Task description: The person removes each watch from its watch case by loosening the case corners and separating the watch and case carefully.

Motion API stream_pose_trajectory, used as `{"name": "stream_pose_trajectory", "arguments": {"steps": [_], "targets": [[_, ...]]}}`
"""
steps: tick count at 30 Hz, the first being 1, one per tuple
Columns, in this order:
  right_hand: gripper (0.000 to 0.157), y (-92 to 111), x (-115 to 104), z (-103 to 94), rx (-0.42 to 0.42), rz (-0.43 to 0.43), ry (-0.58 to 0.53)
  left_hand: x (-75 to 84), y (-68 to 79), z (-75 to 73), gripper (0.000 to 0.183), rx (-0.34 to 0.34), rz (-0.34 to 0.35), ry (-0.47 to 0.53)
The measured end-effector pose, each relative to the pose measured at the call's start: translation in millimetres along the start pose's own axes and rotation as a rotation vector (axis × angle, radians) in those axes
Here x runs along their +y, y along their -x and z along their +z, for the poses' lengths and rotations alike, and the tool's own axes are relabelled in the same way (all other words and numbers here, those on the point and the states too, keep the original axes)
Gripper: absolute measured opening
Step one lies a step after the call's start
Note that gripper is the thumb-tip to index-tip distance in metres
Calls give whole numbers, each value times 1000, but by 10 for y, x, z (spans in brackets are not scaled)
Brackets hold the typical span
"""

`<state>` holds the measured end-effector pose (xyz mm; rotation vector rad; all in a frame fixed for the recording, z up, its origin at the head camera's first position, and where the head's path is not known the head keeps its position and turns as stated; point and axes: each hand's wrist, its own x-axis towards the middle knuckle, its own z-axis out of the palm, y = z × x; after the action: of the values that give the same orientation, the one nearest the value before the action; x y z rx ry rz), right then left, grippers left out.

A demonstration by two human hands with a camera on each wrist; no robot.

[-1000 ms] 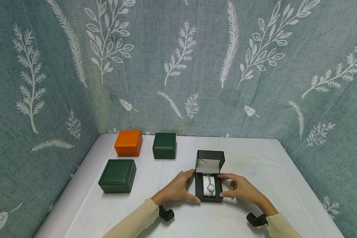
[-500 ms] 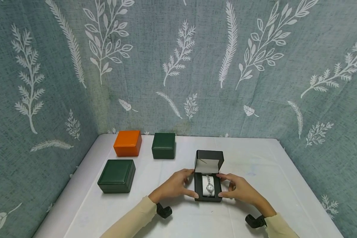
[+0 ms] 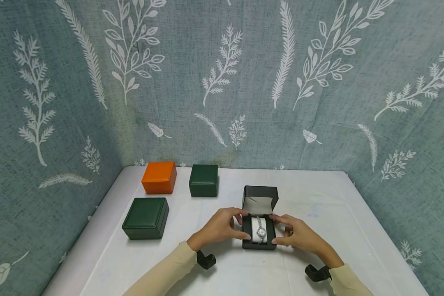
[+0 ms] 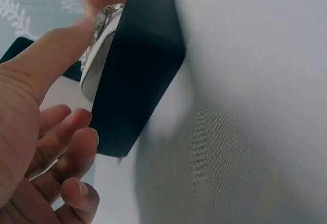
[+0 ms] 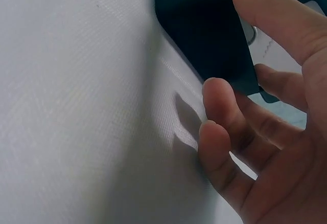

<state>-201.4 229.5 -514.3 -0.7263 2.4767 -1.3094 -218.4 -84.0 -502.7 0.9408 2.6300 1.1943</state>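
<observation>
Watch (image 3: 261,232): face up on a white cushion (image 3: 254,229), seated in an open black box (image 3: 259,247), directly between the two hands. Strap runs near to far, same way as the base's long axis looks to run; so the length points away from the person and the hands flank it side-on. Lid (image 3: 260,192) stands raised at the far edge, beyond the fingertips.

Left hand (image 3: 218,225): thumb and forefinger spread along the left rim, thumb at the near end, forefinger at the far end by the lid; remaining fingers loosely bent. Right hand (image 3: 299,235): mirrors it on the right side, thumb and forefinger apart at the edge, others slack. Neither is on the watch. Neither is clearly nearer; the left fingertips reach slightly over the rim. Pressure on the box: can't tell.

Outward, all left of the left hand: large green box (image 3: 145,218) well apart; small green box (image 3: 203,181) beyond that hand; orange box (image 3: 159,177) farther left. All three closed, on the white-covered tabletop (image 3: 318,197).
</observation>
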Motion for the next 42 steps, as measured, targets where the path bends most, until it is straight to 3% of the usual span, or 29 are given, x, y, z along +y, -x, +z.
{"name": "stream_pose_trajectory", "arguments": {"steps": [10,29,42], "targets": [[76,13,-34,7,-14,-6,-53,51,-75,91,66,-25,18,-215],[76,17,-32,-6,-38,-7,-85,153,-150,100,69,-69,39,-337],[76,17,-27,-5,-44,22,-80,162,-135,145,68,-11,75,-423]]}}
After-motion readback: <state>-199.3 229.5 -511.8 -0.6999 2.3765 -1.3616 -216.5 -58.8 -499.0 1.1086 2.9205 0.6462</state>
